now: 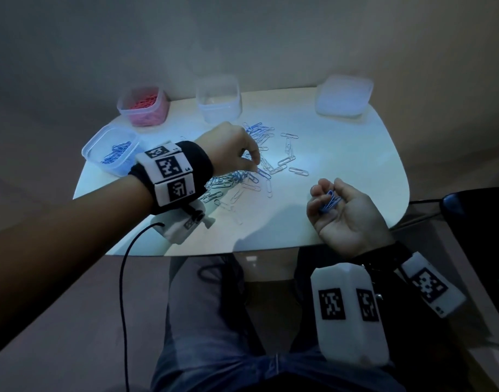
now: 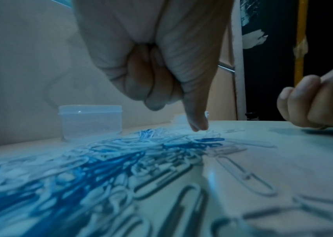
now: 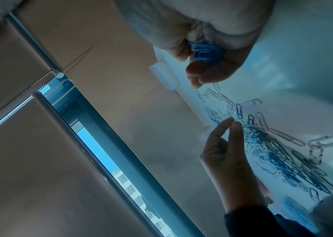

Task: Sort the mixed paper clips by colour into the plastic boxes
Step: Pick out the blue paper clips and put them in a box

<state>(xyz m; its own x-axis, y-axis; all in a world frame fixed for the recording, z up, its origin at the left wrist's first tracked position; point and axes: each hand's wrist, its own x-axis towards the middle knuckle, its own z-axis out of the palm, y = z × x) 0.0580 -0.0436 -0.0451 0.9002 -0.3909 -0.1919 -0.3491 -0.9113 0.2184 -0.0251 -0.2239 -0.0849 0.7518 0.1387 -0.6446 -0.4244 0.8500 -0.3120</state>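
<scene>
The left hand (image 1: 237,149) is reaching down into the clips (image 1: 251,171) scattered mid-table (image 1: 341,154), thumb and forefinger closing at a blue one – whether it is gripped yet I cannot tell. The right hand (image 1: 347,213) is lying palm up near the table's front edge, fingers curling round a bunch of blue clips (image 1: 331,202). The blue box (image 1: 112,149) is sitting far left. Clips like these are probably light, stiff and slippery – pinching one across its wire loop and lifting it clear of tangled neighbours should work best.
</scene>
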